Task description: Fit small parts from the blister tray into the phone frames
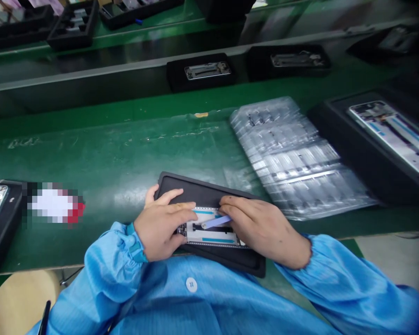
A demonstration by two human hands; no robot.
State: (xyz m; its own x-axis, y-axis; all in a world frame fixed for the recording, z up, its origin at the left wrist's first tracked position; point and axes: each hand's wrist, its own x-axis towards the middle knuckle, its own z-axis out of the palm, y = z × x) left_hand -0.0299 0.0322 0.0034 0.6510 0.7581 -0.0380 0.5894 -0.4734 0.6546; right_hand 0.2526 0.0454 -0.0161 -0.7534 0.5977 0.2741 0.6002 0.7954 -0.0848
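A phone frame (209,237) with bare inner parts and blue strips lies in a shallow black tray (202,185) near the bench's front edge. My left hand (162,228) grips the frame's left end between thumb and fingers; its other fingers spread over the tray. In my right hand (261,228) is a flat lilac pry stick (216,222), its tip on a dark strip inside the frame. The fingers of that hand are closed and cover the frame's right end.
Clear plastic blister trays (293,158) lie to the right, beside a black foam block (345,135) bearing another phone frame (398,135). More frames in black holders (176,77) stand along the back. At left are another black holder (10,242) and a stool (24,302).
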